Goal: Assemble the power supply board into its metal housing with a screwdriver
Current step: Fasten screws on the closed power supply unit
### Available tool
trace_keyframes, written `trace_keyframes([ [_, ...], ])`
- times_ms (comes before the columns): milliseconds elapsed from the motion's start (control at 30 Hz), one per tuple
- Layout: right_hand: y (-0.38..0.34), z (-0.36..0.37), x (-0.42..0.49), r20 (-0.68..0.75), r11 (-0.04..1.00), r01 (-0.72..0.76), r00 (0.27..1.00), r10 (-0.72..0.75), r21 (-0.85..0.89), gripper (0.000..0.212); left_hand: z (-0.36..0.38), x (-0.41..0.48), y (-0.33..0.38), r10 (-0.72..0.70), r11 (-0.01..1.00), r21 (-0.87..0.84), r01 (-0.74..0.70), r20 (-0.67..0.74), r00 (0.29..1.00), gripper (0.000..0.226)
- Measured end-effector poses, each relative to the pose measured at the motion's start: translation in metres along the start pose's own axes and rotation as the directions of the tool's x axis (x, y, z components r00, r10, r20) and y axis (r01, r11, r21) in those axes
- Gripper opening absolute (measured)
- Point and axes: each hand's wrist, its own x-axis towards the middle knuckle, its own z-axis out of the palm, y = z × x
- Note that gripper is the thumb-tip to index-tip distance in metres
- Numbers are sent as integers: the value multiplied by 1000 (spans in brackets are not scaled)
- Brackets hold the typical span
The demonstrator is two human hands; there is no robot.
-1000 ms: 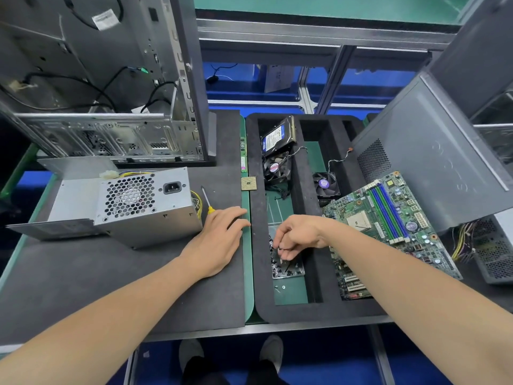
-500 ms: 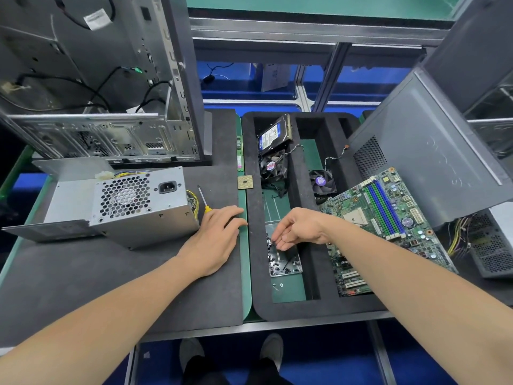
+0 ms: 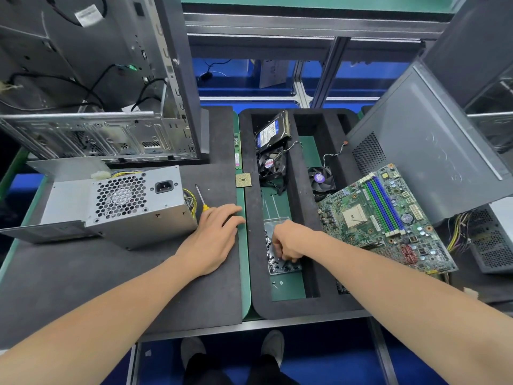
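The silver metal power supply housing (image 3: 122, 202), with its honeycomb fan grille and black mains socket facing me, sits on the grey mat near the table's left edge. I cannot see the board inside it. Just beside its right end lies the yellow-handled screwdriver (image 3: 200, 198), its shaft pointing to the far edge. My left hand (image 3: 213, 237) rests flat on the mat, fingers straight and close together. It covers the end of the handle, I judge so that the tool is ready to pick up.

My right hand (image 3: 288, 244) reaches into the black foam tray (image 3: 259, 287) at the table's middle. Its fingers curl down into a small clear box of dark screws (image 3: 281, 269); whether they pinch one I cannot tell. I take this as fetching a fastener for the housing. A green motherboard (image 3: 383, 218) leans against the tray's right side, out of the way.
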Motion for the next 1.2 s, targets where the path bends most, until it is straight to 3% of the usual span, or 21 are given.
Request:
trace_keyframes([
  [67,-2,6,2,-52,1000,22,998,-22,13,5,1,0,-1,6,1000,-1,-6,-9,1000,27],
  [167,-11,16,7,25,1000,22,999,-22,15,16,2,0,-2,4,1000,0,-4,-8,1000,27],
  [233,-12,26,10,2,999,13,1000,-14,53,6,2,0,-2,7,1000,0,-7,-10,1000,27],
  [367,-5,45,10,-98,991,-39,994,52,125,28,3,0,-2,-4,1000,2,4,4,1000,29],
  [467,-9,49,9,-180,990,-55,981,77,126,24,2,0,-2,-8,1000,3,8,5,1000,28],
  [567,-12,52,7,-214,991,-58,973,82,117,2,1,0,0,-3,1000,6,3,-2,1000,28],
  [833,-10,57,3,-272,993,-18,961,50,119,10,1,0,0,-4,1000,6,4,6,1000,29],
  [900,-10,57,1,-274,993,-18,961,50,120,11,2,0,-1,-1,1000,4,1,0,1000,29],
  [967,-11,57,0,-259,992,-22,964,54,123,23,2,0,-1,12,1000,7,-11,-16,1000,28],
  [1067,-12,58,0,-227,991,-28,972,57,130,11,3,0,-1,23,1000,9,-23,-35,999,27],
  [1200,-12,57,0,-188,989,11,982,17,147,14,4,-1,-1,16,1000,5,-16,-40,999,27],
])
